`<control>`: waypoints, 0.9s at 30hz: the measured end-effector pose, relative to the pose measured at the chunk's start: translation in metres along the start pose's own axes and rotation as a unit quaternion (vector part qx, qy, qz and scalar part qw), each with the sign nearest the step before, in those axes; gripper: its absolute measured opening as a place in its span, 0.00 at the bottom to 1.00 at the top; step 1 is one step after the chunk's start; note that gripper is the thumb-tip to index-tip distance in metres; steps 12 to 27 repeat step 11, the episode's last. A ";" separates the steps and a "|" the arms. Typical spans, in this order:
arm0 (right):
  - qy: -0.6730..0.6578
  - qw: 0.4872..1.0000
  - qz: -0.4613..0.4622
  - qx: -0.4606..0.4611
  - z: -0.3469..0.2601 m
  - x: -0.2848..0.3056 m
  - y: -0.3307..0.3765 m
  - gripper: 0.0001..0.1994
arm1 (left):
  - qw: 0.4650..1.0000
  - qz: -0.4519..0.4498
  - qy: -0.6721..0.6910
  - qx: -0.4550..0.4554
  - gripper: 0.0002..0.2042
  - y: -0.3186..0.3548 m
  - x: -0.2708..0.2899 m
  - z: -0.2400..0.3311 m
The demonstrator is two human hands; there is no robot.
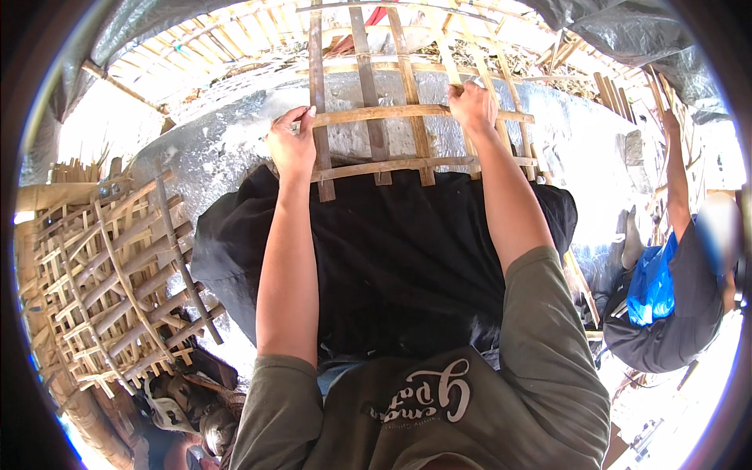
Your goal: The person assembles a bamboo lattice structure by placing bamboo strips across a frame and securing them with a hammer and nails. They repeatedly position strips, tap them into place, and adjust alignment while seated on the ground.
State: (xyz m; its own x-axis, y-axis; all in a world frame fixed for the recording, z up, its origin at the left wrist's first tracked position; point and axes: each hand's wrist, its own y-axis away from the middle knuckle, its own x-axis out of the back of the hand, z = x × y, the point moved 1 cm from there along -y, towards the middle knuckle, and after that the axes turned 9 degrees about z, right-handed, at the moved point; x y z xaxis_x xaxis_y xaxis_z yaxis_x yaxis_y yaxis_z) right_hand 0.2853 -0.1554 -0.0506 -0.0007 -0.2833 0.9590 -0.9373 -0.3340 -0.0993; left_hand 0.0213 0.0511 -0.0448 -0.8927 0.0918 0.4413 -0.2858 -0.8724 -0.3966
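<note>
A bamboo lattice panel (376,114) of long slats crossed by thinner strips stretches away from me, its near end over the black cloth (399,258) on my lap. My left hand (291,146) is closed in a pinch at the left end of a cross strip, beside the leftmost long slat. Farther right, my right hand (473,108) is closed around the same cross strip near the pale slats; its fingertips are partly hidden. Both arms reach forward, with the near cross strip (392,167) between them.
Several finished-looking bamboo lattices (117,274) lie stacked at my left. A silvery sheet (211,133) spreads beneath the panel. Another person in dark clothing (693,301) sits at the right, one arm raised, near a blue plastic bag (652,286). Bamboo fencing (211,43) stands beyond.
</note>
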 end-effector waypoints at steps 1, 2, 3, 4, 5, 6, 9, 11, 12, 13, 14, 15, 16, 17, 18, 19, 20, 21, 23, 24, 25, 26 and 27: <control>0.002 1.000 0.003 -0.001 0.000 -0.001 0.000 0.23 | 1.000 0.003 -0.017 -0.013 0.06 -0.001 -0.001 -0.004; 0.001 1.000 0.003 0.000 0.000 -0.001 0.000 0.23 | 0.999 0.001 -0.018 -0.038 0.06 -0.002 -0.001 -0.005; 0.001 1.000 0.003 0.002 0.000 -0.001 0.000 0.24 | 0.998 -0.001 -0.018 -0.062 0.06 -0.003 -0.001 -0.006; 0.000 1.000 0.003 0.004 0.000 -0.001 0.000 0.24 | 0.996 -0.003 -0.018 -0.087 0.06 -0.003 -0.001 -0.007; 0.002 1.000 -0.003 0.004 0.001 -0.002 0.000 0.24 | 0.997 -0.012 -0.014 -0.075 0.06 -0.003 -0.001 -0.006; 0.003 1.000 -0.008 0.004 0.001 -0.003 -0.002 0.24 | 0.998 -0.020 -0.009 -0.063 0.05 -0.004 -0.001 -0.005; 0.015 1.000 -0.001 -0.010 0.002 -0.007 -0.006 0.22 | 0.996 -0.024 -0.011 -0.079 0.05 -0.003 -0.001 -0.004; 0.028 0.999 0.002 -0.015 0.001 -0.008 -0.006 0.21 | 0.995 -0.021 -0.015 -0.094 0.05 -0.003 -0.001 -0.005; 0.028 0.999 0.002 -0.015 0.001 -0.008 -0.006 0.21 | 0.995 -0.021 -0.015 -0.094 0.05 -0.003 -0.001 -0.005; 0.028 0.999 0.002 -0.015 0.001 -0.008 -0.006 0.21 | 0.995 -0.021 -0.015 -0.094 0.05 -0.003 -0.001 -0.005; 0.028 0.999 0.002 -0.015 0.001 -0.008 -0.006 0.21 | 0.995 -0.021 -0.015 -0.094 0.05 -0.003 -0.001 -0.005; 0.028 0.999 0.002 -0.015 0.001 -0.008 -0.006 0.21 | 0.995 -0.021 -0.015 -0.094 0.05 -0.003 -0.001 -0.005; 0.028 0.999 0.002 -0.015 0.001 -0.008 -0.006 0.21 | 0.995 -0.021 -0.015 -0.094 0.05 -0.003 -0.001 -0.005; 0.028 0.999 0.002 -0.015 0.001 -0.008 -0.006 0.21 | 0.995 -0.021 -0.015 -0.094 0.05 -0.003 -0.001 -0.005; 0.028 0.999 0.002 -0.015 0.001 -0.008 -0.006 0.21 | 0.995 -0.021 -0.015 -0.094 0.05 -0.003 -0.001 -0.005; 0.028 0.999 0.002 -0.015 0.001 -0.008 -0.006 0.21 | 0.995 -0.021 -0.015 -0.094 0.05 -0.003 -0.001 -0.005; 0.028 0.999 0.002 -0.015 0.001 -0.008 -0.006 0.21 | 0.995 -0.021 -0.015 -0.094 0.05 -0.003 -0.001 -0.005; 0.028 0.999 0.002 -0.015 0.001 -0.008 -0.006 0.21 | 0.995 -0.021 -0.015 -0.094 0.05 -0.003 -0.001 -0.005; 0.028 0.999 0.002 -0.015 0.001 -0.008 -0.006 0.21 | 0.995 -0.021 -0.015 -0.094 0.05 -0.003 -0.001 -0.005; 0.028 0.999 0.002 -0.015 0.001 -0.008 -0.006 0.21 | 0.995 -0.021 -0.015 -0.094 0.05 -0.003 -0.001 -0.005; 0.028 0.999 0.002 -0.015 0.001 -0.008 -0.006 0.21 | 0.995 -0.021 -0.015 -0.094 0.05 -0.003 -0.001 -0.005; 0.028 0.999 0.002 -0.015 0.001 -0.008 -0.006 0.21 | 0.995 -0.021 -0.015 -0.094 0.05 -0.003 -0.001 -0.005; 0.028 0.999 0.002 -0.015 0.001 -0.008 -0.006 0.21 | 0.995 -0.021 -0.015 -0.094 0.05 -0.003 -0.001 -0.005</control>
